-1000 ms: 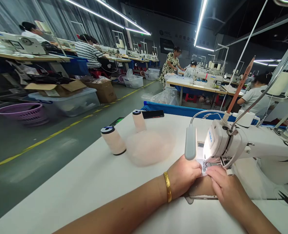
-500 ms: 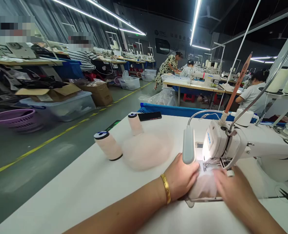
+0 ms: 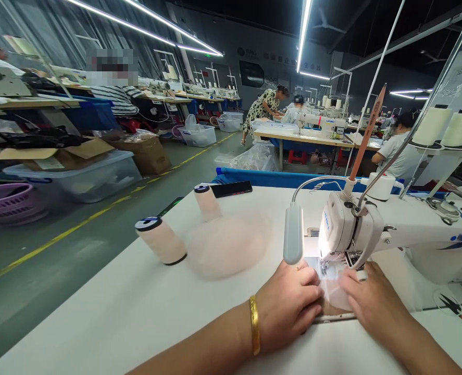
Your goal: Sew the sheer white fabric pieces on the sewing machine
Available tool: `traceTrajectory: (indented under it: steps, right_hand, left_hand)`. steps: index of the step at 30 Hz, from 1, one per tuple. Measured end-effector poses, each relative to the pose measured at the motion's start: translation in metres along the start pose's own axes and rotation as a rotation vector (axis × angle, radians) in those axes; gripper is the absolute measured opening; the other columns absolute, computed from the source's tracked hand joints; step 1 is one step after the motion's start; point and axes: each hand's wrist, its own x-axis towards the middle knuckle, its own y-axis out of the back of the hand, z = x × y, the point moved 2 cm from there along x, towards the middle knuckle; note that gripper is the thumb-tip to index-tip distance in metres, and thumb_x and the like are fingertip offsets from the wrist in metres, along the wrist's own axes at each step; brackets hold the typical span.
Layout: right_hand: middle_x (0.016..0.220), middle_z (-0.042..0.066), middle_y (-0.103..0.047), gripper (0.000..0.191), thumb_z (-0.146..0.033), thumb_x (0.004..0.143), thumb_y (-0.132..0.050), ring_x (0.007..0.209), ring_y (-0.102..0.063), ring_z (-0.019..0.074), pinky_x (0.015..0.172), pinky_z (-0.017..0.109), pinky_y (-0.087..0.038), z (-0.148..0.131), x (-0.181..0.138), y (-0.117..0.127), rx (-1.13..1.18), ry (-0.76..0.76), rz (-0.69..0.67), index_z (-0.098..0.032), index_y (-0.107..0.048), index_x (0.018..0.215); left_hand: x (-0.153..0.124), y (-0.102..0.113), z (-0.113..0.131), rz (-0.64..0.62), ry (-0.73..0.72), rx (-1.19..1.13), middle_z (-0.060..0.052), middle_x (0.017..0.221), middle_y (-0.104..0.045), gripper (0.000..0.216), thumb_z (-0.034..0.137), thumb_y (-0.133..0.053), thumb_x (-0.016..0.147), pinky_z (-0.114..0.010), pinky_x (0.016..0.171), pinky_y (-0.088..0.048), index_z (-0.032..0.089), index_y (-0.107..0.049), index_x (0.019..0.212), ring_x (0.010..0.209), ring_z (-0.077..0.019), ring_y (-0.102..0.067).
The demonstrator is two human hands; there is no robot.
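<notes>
Under the lit head of the sewing machine [image 3: 330, 224] lies a piece of sheer white fabric [image 3: 335, 294], at the needle area. My left hand [image 3: 291, 299], with a gold bracelet [image 3: 254, 325] at the wrist, is at the fabric's left edge, fingers curled on it. At the right edge, my right hand [image 3: 375, 299] has its thumb and fingers closed on the cloth, just below the presser foot. The fingertips partly hide the fabric. A pale heap of sheer fabric [image 3: 228, 247] rests on the table left of the machine.
Two peach thread cones, a nearer one [image 3: 162, 242] and a farther one [image 3: 207, 203], stand by the heap. A black phone [image 3: 233, 188] lies behind. A grey lamp [image 3: 293, 234] hangs above my left hand. Red-handled snips [image 3: 459, 311] lie at right. Other people sit beyond.
My left hand has drawn slightly nearer to me, its fingers more curled. The fabric between my hands looks flatter. The whole view has shifted a little.
</notes>
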Motion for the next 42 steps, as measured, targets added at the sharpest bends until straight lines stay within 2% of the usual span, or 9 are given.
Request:
traceTrajectory:
  steps: [3, 7, 10, 13, 18, 27, 36, 42]
  right_hand:
    - [0.089, 0.009, -0.065, 0.027, -0.001, 0.086, -0.046, 0.080, -0.054, 0.0252, 0.069, 0.035, -0.044, 0.004, -0.003, 0.003, 0.021, 0.018, 0.078, -0.022, -0.063, 0.090]
    - [0.099, 0.009, -0.068, 0.035, 0.001, 0.091, -0.040, 0.087, -0.059, 0.0242, 0.070, 0.034, -0.045, -0.011, -0.001, 0.001, 0.171, 0.121, -0.010, -0.021, -0.061, 0.107]
    - [0.088, 0.006, -0.065, 0.032, 0.003, 0.089, -0.040, 0.080, -0.058, 0.0228, 0.063, 0.032, -0.040, -0.016, 0.000, -0.003, 0.184, 0.117, -0.071, -0.021, -0.059, 0.097]
    - [0.084, 0.005, -0.063, 0.030, 0.004, 0.089, -0.040, 0.077, -0.057, 0.0222, 0.062, 0.032, -0.037, -0.014, -0.001, -0.005, 0.171, 0.114, -0.071, -0.021, -0.056, 0.090]
    - [0.089, 0.006, -0.066, 0.031, 0.003, 0.088, -0.042, 0.081, -0.059, 0.0229, 0.066, 0.032, -0.040, -0.015, -0.001, -0.004, 0.166, 0.136, -0.015, -0.021, -0.058, 0.099]
    - [0.092, 0.006, -0.067, 0.034, 0.006, 0.088, -0.041, 0.084, -0.062, 0.0227, 0.065, 0.031, -0.038, -0.016, 0.000, -0.005, 0.178, 0.123, -0.047, -0.021, -0.058, 0.100]
    - [0.099, 0.007, -0.070, 0.042, 0.006, 0.087, -0.043, 0.091, -0.064, 0.0244, 0.068, 0.031, -0.045, -0.012, -0.001, -0.006, 0.195, 0.110, -0.061, -0.021, -0.061, 0.113]
    - [0.100, 0.008, -0.070, 0.043, 0.005, 0.084, -0.044, 0.090, -0.062, 0.0254, 0.067, 0.032, -0.047, -0.005, -0.003, -0.015, 0.177, 0.037, -0.073, -0.022, -0.065, 0.110]
  left_hand:
    - [0.001, -0.002, 0.005, 0.002, 0.001, 0.006, -0.004, 0.095, -0.068, 0.010, 0.020, -0.067, 0.086, -0.041, 0.082, -0.044, 0.024, -0.071, 0.094, 0.089, -0.0240, -0.059]
    - [-0.001, -0.002, 0.006, 0.009, -0.021, -0.013, -0.005, 0.105, -0.070, 0.008, 0.017, -0.065, 0.086, -0.042, 0.090, -0.044, 0.023, -0.069, 0.092, 0.097, -0.0248, -0.061]
    - [-0.002, -0.001, 0.002, -0.001, 0.009, -0.003, -0.005, 0.099, -0.069, 0.016, 0.017, -0.066, 0.086, -0.041, 0.087, -0.045, 0.023, -0.069, 0.101, 0.092, -0.0240, -0.062]
    - [-0.001, -0.001, 0.000, -0.003, 0.029, 0.030, -0.004, 0.099, -0.069, 0.018, 0.019, -0.066, 0.087, -0.039, 0.082, -0.046, 0.023, -0.070, 0.105, 0.087, -0.0231, -0.062]
    - [-0.001, 0.000, 0.000, 0.013, 0.000, 0.019, -0.003, 0.102, -0.074, 0.016, 0.019, -0.065, 0.088, -0.040, 0.085, -0.045, 0.023, -0.071, 0.102, 0.089, -0.0232, -0.064]
    - [0.001, -0.001, -0.004, 0.018, -0.011, 0.013, -0.003, 0.103, -0.075, 0.013, 0.018, -0.062, 0.089, -0.042, 0.084, -0.042, 0.021, -0.070, 0.100, 0.088, -0.0233, -0.064]
    - [-0.003, 0.000, 0.010, 0.069, -0.084, 0.066, -0.003, 0.094, -0.073, 0.015, 0.017, -0.056, 0.096, -0.042, 0.084, -0.039, 0.022, -0.070, 0.094, 0.087, -0.0214, -0.059]
    - [-0.001, -0.005, 0.005, 0.075, -0.050, 0.083, -0.004, 0.093, -0.074, 0.017, 0.014, -0.056, 0.094, -0.041, 0.083, -0.040, 0.022, -0.071, 0.095, 0.086, -0.0213, -0.061]
